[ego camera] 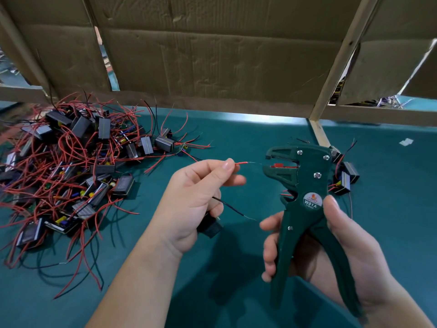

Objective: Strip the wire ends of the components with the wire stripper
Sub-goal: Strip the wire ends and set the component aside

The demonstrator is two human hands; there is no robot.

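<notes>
Green plastic-handled wire stripper (pixel 307 185) gripped at centre right of the frame, thin red wire (pixel 240 163) pinched just left of its parted jaws.

Right hand (pixel 350 252) curled round both handles, thumb up beside the round label, a scrap of red lodged between the jaws. Left hand (pixel 196 197) at centre, thumb and forefinger clamped on the red wire near its tip, bare strand reaching toward the jaws; contact impossible to tell. Lower fingers of that hand wrapped round a small black box-shaped component (pixel 210 227), its black wire (pixel 230 207) jutting right, bare end near the right hand. Heap of black components with red and black leads (pixel 71 166) at left on the teal surface (pixel 236 133); a few more components (pixel 346 178) behind the stripper. Brown cardboard wall (pixel 212 55) across the top.
</notes>
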